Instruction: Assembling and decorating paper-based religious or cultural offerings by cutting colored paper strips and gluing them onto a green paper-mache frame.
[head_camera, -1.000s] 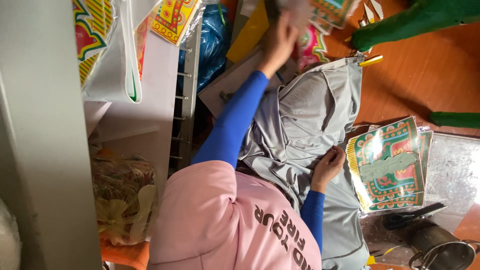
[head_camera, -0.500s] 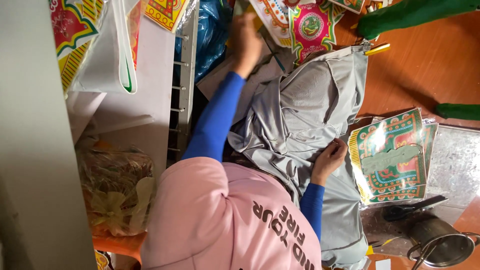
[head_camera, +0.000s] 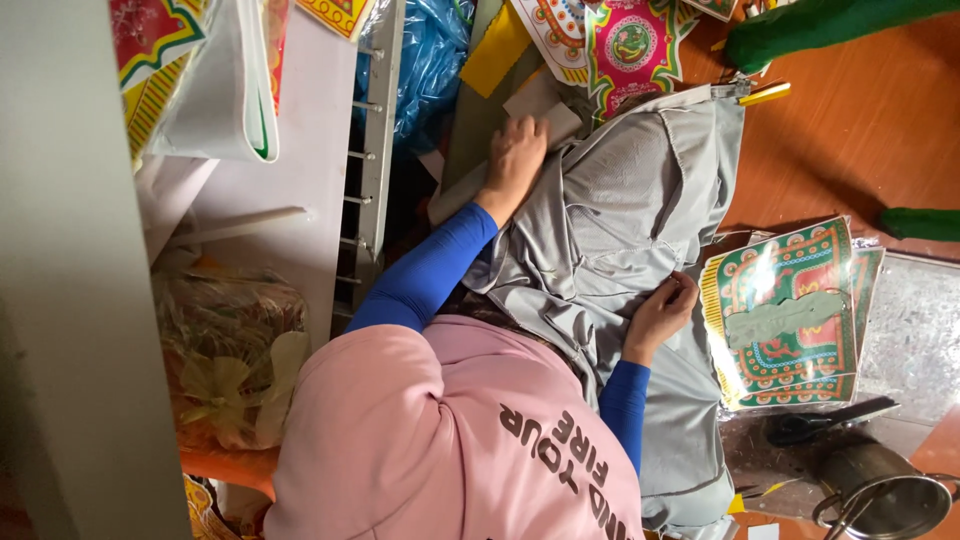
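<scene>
Now reaching across the grey-trousered lap.
Left hand (head_camera: 517, 152) lies flat, fingers together, on a pale card (head_camera: 545, 112); right hand (head_camera: 662, 312), fingers curled, pinches grey cloth (head_camera: 620, 225) beside a patterned green sheet (head_camera: 790, 310).

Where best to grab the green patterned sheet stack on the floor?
Take the green patterned sheet stack by its long edge nearest the right hand, coming from the lap side. It lies flat on the floor in glossy wrap, so there is probably nothing to close on from above. The fingers would likely slide under that edge and pinch, thumb on top.
</scene>
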